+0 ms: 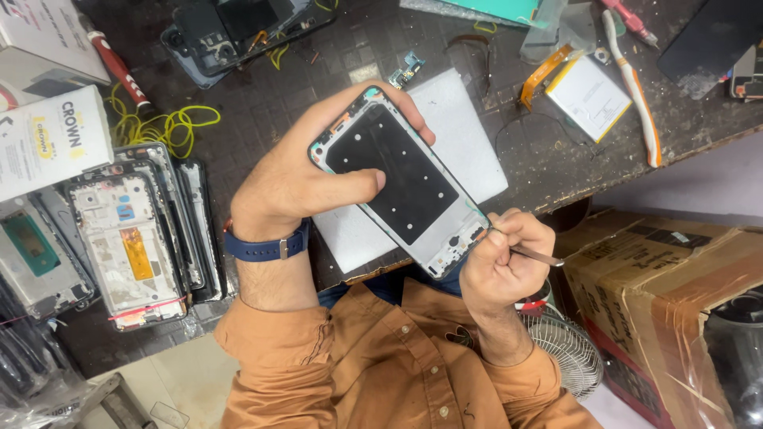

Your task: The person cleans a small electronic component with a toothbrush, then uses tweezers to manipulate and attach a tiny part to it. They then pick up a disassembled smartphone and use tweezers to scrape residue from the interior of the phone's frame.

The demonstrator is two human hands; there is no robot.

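1. Black-panelled and pale-edged, the opened phone frame is held above the near edge of the workbench, tilted, its inner side facing up.
2. It looks light and thin, stiff enough to hold by its long edges but probably easy to flex or crack. The bare panel looks smooth and slippery, so the rim seems the safest place to grip it.
3. The left hand is closed around the frame, fingers wrapped behind its far edge and the thumb pressed flat on the black panel. A dark blue watch strap sits on that wrist.
4. The right hand is closed in a pinch on a slim metal tool, whose tip touches the frame's near right corner.
5. Under the frame lies a white sheet on the bench.
6. Left of the hands sits a stack of stripped phone bodies, with yellow rubber bands beyond it.
7. At the far right lie a flat white battery and a white-and-orange toothbrush.
8. Near right, off the bench, stands a taped cardboard box beside a small wire fan guard.
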